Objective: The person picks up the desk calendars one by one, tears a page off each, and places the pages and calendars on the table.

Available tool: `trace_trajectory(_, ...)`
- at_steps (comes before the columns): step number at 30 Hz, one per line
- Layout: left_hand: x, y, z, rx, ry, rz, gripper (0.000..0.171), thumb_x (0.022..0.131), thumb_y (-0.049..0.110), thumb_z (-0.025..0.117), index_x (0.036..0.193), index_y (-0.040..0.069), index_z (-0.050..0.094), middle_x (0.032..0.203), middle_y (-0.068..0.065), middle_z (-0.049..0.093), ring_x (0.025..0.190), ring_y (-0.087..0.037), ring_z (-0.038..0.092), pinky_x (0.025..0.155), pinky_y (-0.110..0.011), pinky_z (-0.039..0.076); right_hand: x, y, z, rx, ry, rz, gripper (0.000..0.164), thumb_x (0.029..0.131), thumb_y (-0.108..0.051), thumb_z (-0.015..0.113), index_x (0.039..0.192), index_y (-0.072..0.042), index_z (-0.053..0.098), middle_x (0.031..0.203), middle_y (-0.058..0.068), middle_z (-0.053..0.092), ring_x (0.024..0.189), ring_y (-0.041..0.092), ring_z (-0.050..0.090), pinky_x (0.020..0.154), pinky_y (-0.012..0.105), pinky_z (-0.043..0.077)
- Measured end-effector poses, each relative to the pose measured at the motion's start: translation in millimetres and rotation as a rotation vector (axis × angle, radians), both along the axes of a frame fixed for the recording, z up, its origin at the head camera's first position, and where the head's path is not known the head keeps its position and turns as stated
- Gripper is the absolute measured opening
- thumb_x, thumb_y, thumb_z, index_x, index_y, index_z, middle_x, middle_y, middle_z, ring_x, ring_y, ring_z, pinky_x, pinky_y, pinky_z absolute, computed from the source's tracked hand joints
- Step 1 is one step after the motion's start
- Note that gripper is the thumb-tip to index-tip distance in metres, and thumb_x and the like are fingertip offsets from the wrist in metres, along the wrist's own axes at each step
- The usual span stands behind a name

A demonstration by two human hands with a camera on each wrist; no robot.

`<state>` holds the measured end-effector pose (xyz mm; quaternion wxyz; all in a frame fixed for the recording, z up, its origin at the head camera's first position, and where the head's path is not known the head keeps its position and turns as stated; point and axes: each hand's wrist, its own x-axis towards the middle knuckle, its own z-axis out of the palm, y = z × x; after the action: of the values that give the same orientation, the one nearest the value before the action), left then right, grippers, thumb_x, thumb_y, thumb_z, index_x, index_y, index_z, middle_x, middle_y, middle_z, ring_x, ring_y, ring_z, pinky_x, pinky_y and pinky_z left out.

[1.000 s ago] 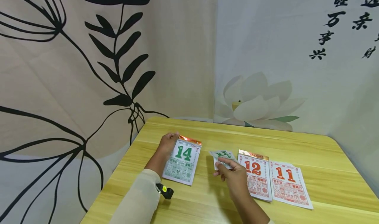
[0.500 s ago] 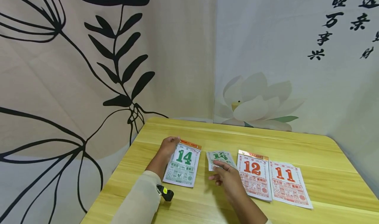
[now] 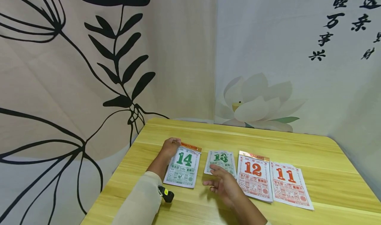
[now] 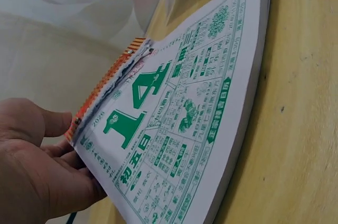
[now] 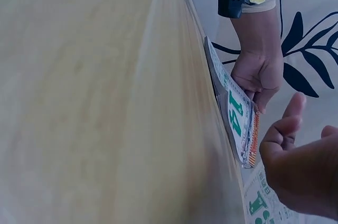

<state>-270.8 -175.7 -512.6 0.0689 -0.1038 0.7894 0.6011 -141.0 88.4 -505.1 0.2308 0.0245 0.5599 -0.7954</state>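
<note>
A tear-off calendar pad (image 3: 182, 168) showing a green 14 lies at the left of the table under a red-and-gold binding strip. My left hand (image 3: 170, 148) grips its upper left corner. In the left wrist view, the thumb of the left hand (image 4: 37, 166) is on the strip and the fingers go beneath the pad, whose bound end is raised. Loose calendar sheets (image 3: 221, 157) with a green 13 lie right of the pad. My right hand (image 3: 225, 185) is over their lower edge, fingers loosely bent, holding nothing.
Another calendar pad (image 3: 255, 178) with a red 12 and a gold strip lies further right. Beside it are calendar sheets (image 3: 291, 187) with a red 11. The wooden table (image 3: 336, 175) meets printed cloth walls (image 3: 184, 53) at the back and left.
My right hand has let go of the 13 sheets, which now lie flat, and drawn back towards me and left. The 14 pad in my left hand has shifted slightly nearer.
</note>
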Motion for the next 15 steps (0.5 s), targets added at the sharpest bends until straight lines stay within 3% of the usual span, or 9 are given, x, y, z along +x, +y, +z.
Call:
trace_trajectory(3,0.2,1.7,0.0,0.011,-0.017,0.006,0.045,0.118,0.031,0.052,0.156,0.008,0.055,0.134,-0.019,0.066,0.096,-0.025,0.07,0.075,-0.032,0.058,1.2,-0.1,-2.9,-0.032,-0.022,0.044,0.072,0.113,-0.029,0.049,0.171,-0.001,0.018,0.176,0.03,0.018,0.092,0.01,0.074,0.081,0.024,0.05)
trace_trajectory(9,2.0,5.1,0.6,-0.003,-0.038,0.005,0.051,0.116,0.038,0.056,0.159,0.012,0.051,0.131,-0.019,0.067,0.093,-0.024,0.072,0.073,-0.031,0.06,4.5,1.6,-4.2,-0.084,-0.07,0.095,0.077,0.114,-0.033,0.046,0.173,-0.003,0.008,0.176,0.03,0.017,0.087,0.01,0.071,0.074,0.018,0.049)
trace_trajectory(15,1.8,5.7,2.3,-0.033,-0.039,-0.006,0.058,0.115,0.04,0.057,0.163,0.011,0.046,0.13,-0.021,0.067,0.09,-0.023,0.072,0.072,-0.032,0.06,3.7,2.7,-3.1,-0.102,-0.097,0.123,0.08,0.114,-0.035,0.047,0.174,-0.004,0.004,0.16,0.029,0.052,0.071,0.004,0.066,0.064,0.014,0.049)
